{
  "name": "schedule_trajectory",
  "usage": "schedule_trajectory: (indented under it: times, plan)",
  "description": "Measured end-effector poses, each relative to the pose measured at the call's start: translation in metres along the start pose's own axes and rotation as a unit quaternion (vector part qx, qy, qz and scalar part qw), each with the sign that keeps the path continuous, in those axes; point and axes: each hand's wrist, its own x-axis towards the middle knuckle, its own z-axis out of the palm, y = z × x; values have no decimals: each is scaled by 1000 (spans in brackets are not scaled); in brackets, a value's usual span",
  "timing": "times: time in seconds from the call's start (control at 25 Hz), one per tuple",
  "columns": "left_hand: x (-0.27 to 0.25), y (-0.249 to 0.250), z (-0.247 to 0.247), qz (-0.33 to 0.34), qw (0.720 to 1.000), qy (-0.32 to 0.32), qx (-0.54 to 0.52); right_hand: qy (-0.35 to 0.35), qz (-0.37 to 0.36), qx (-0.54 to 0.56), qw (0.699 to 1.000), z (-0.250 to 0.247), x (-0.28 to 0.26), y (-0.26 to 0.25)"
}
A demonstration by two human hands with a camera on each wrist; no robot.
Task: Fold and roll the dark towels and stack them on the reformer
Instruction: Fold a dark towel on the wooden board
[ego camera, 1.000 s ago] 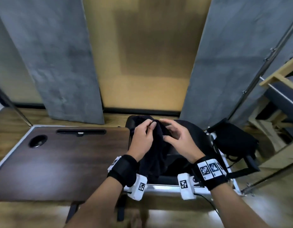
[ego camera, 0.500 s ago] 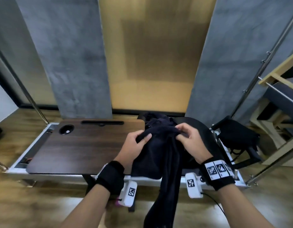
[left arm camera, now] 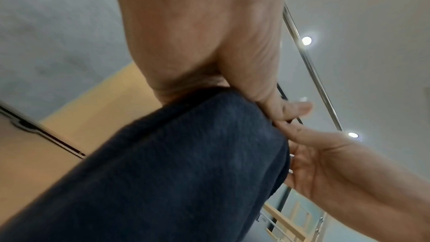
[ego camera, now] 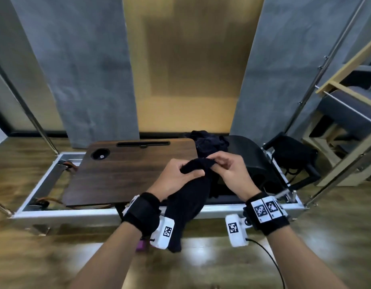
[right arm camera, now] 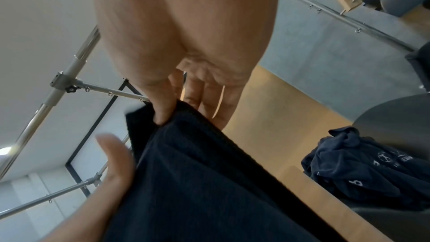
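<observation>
I see both hands held up close together over the reformer (ego camera: 109,211). My left hand (ego camera: 176,180) grips the top of a dark towel (ego camera: 188,201), thumb on its front. My right hand (ego camera: 232,174) pinches the same top edge just beside it. The towel hangs down between my wrists. Only the right wrist view shows white marks printed on the pile (right arm camera: 363,170) of other towels, behind on the reformer.
</observation>
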Motion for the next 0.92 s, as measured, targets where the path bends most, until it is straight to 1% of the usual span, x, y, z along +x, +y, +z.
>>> schedule_trajectory:
  times: [0.08, 0.16, 0.24, 0.28, 0.36, 0.44, 0.48, 0.52, 0.6, 0.64, 0.76, 0.92]
  plan:
    - [-22, -10, -24, -22, 999, -19, 25, 39, 6, 2, 999, 13, -1, -4]
    - [-43, -22, -52, -40, 997, -18, 62, 73, 24, 0, 997, 27, -3, -6]
    - [-60, -32, -84, -58, 988, -15, 140, 106, 47, 12, 993, 38, -4, -5]
    - [-65, -36, -100, -70, 979, -10, 189, 122, 58, 24, 991, 40, -4, -3]
    - [-77, -39, -132, -88, 961, 18, 262, 151, 74, 48, 985, 45, -1, -1]
    - [-85, -41, -162, -92, 949, 60, 296, 179, 90, 59, 978, 44, 4, 2]
    - [-88, -42, -176, -85, 948, 82, 296, 190, 98, 60, 975, 43, 7, 4]
    - [-91, -42, -187, -73, 953, 107, 272, 199, 105, 58, 973, 41, 10, 7]
    - [-93, -43, -203, -39, 971, 159, 175, 207, 115, 44, 971, 37, 15, 13]
    - [-92, -43, -209, -26, 973, 186, 132, 207, 121, 34, 970, 36, 18, 17]
    - [-83, -47, -219, 11, 970, 237, 51, 212, 127, 5, 969, 35, 29, 29]
    - [-58, -67, -232, 41, 960, 277, 20, 229, 124, 10, 965, 42, 50, 51]
